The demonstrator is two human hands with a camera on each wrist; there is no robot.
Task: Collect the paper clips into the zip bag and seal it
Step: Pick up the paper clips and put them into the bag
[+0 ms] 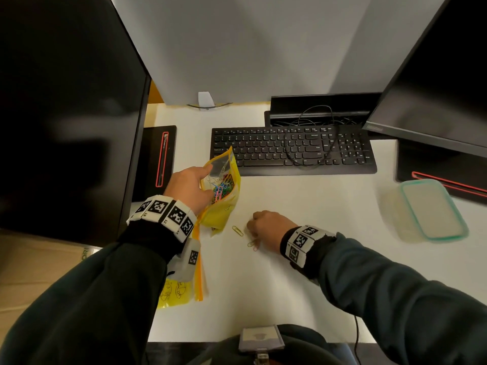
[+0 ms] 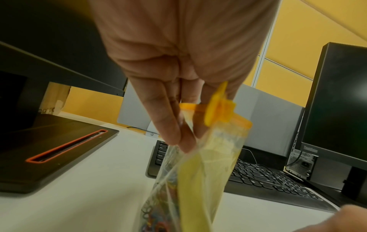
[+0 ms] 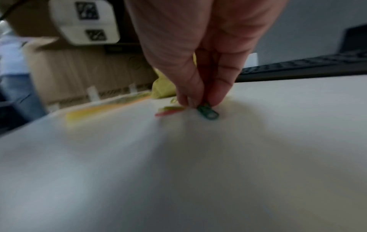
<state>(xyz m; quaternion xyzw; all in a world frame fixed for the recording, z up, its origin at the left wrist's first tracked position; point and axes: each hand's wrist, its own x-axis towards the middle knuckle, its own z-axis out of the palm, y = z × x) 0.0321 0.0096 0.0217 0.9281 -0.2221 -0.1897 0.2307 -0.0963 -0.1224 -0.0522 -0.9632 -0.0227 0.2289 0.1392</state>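
Note:
My left hand (image 1: 192,188) holds a yellow zip bag (image 1: 224,185) upright above the desk, pinching its open top near the orange slider (image 2: 218,108). Several coloured paper clips (image 1: 222,187) sit inside it behind the clear window. My right hand (image 1: 266,227) is down on the white desk, its fingertips (image 3: 216,97) pinching a dark green paper clip (image 3: 208,113). Loose on the desk lie a yellow clip (image 1: 237,231) to the left of that hand, and a green and a red clip (image 1: 253,245) just under it, seen blurred in the right wrist view (image 3: 168,110).
A black keyboard (image 1: 292,150) with a cable on it lies behind the bag. Black monitors (image 1: 66,114) stand left and right on bases with red-edged slots (image 1: 162,159). A teal-rimmed plastic container (image 1: 432,209) sits right. More yellow bags (image 1: 181,288) lie under my left forearm.

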